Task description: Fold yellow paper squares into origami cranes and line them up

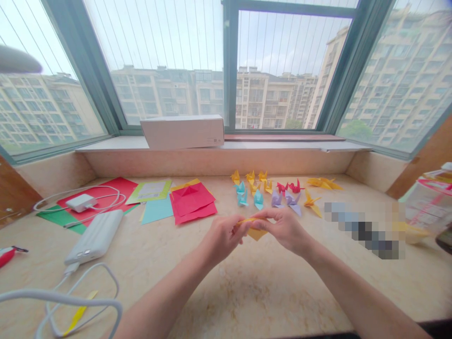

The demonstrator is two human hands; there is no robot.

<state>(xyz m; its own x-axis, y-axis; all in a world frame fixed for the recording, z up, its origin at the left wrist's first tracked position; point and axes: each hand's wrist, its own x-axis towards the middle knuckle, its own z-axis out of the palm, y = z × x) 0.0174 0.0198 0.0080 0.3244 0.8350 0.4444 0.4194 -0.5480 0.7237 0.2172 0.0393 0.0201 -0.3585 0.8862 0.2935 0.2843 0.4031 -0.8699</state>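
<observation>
Between my two hands is a piece of folded yellow origami paper (257, 234), its pointed lower part hanging below the fingers. My left hand (226, 234) pinches its left side, and my right hand (286, 229) grips the upper right edge with thumb and fingers. Fingers cover much of the folds. Just beyond the hands stand several small paper cranes: yellow cranes (250, 177), blue cranes (258, 199), red cranes (294, 186) and purple cranes (292, 201). A larger yellow crane (311, 202) sits right of them.
Red paper sheets (192, 202) and a light blue sheet (158, 210) lie left of the hands. Farther left are a white power bank (95, 238), a charger (82, 203) and looping cables. A white box (182, 132) rests on the sill; a plastic container (429, 200) stands at right.
</observation>
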